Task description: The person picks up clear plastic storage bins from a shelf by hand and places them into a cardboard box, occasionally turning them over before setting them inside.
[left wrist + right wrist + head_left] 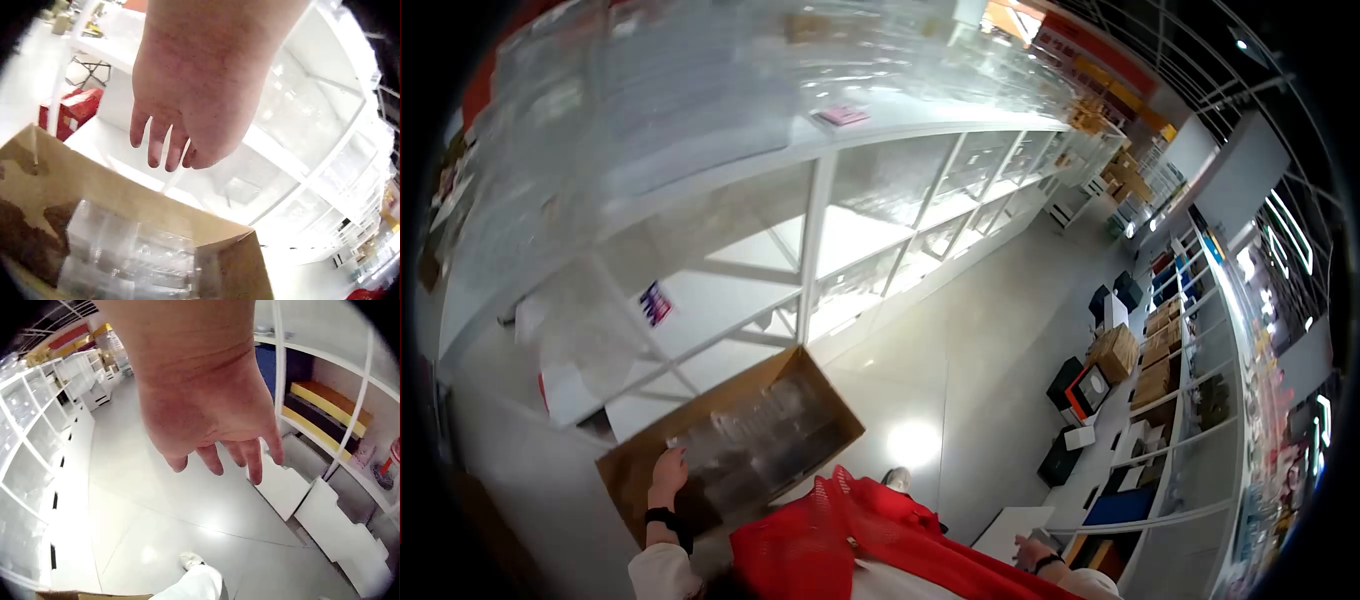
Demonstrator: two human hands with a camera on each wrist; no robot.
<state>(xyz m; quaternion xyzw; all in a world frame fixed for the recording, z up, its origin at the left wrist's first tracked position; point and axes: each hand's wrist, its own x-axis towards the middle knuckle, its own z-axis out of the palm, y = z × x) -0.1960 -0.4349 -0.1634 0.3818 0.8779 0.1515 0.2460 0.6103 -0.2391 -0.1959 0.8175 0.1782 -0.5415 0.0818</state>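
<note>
My left hand (668,472) is at the left end of an open cardboard box (832,402). Inside the box lie several clear plastic cases (765,430), packed in rows. In the left wrist view the hand (187,119) has loose, slightly spread fingers with nothing in them, above the box's far wall (162,209); the clear cases (131,250) show below. My right hand (1032,552) hangs apart at the lower right, near the low shelving. From the right wrist view, its fingers (253,459) are spread and relaxed over the floor, holding nothing.
White shelving with clear panels (870,190) runs along the left of the aisle. Opposite stand more shelves (1200,350), with cardboard cartons (1112,352) and black boxes (1060,455) on or before them. White drawers (337,525) jut out near my right hand. Pale floor (970,330) lies between.
</note>
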